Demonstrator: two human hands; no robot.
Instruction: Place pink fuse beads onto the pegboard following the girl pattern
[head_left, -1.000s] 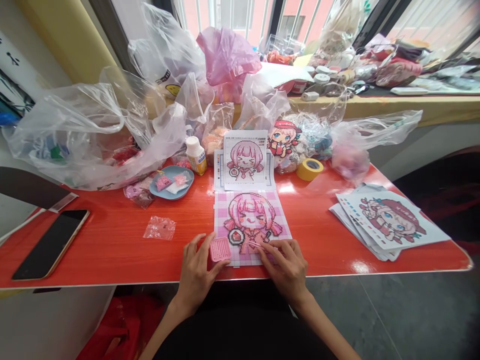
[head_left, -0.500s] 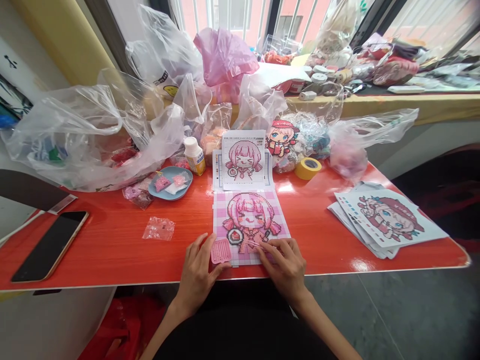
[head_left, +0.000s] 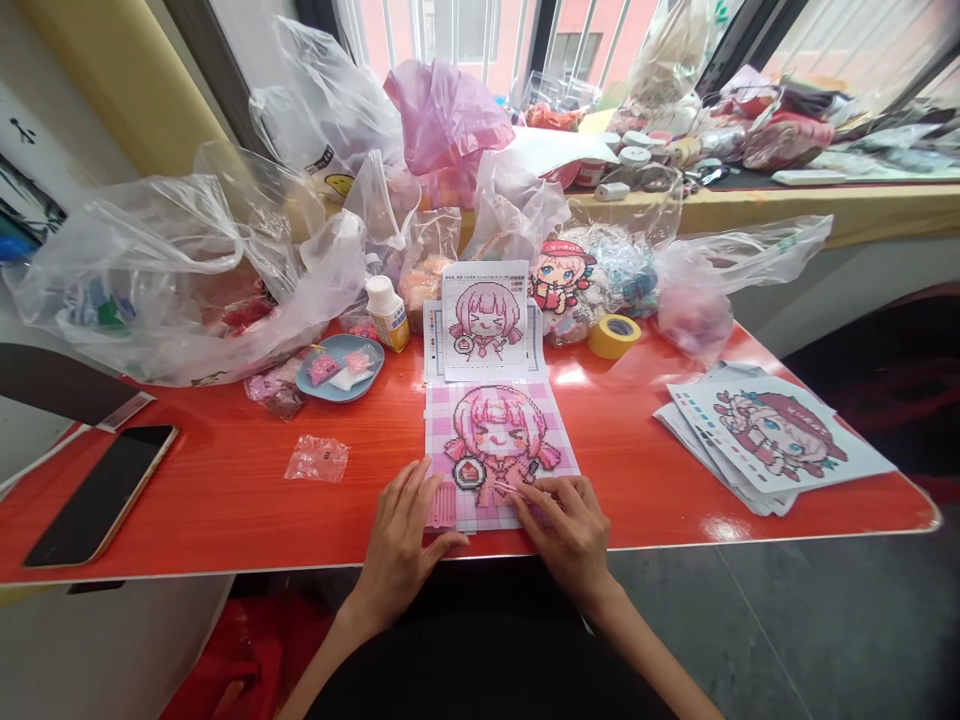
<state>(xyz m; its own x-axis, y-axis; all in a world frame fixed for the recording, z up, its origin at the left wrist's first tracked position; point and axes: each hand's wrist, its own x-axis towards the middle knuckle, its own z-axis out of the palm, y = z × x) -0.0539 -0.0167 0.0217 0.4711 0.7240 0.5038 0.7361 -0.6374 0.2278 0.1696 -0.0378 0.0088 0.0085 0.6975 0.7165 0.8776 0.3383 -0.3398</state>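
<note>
My right hand [head_left: 568, 520] pinches a thin pair of pale pink tweezers [head_left: 505, 488], with the tips over the lower part of a bead picture [head_left: 499, 430]. The picture is a pink-haired cartoon figure in fuse beads, on a pegboard [head_left: 562, 470] with pink and white squares. At the board's lower left corner lies a small ribbed pink bead tray [head_left: 442, 505]. My left hand [head_left: 401, 520] grips this tray from the left, fingers over its left side and thumb along the near edge. Any bead between the tweezer tips is too small to make out.
A printed pattern [head_left: 486, 320] stands behind the board. To the left are a blue dish [head_left: 341, 367] with bead packets, a clear packet [head_left: 317, 458] and a phone [head_left: 100, 495]. Yellow tape [head_left: 614, 337], printed sheets [head_left: 780, 440] and several plastic bags [head_left: 180, 270] surround the work.
My left hand has shifted slightly right and covers more of the pink tray. My right hand and the tweezers stay almost where they were. The view has moved slightly.
</note>
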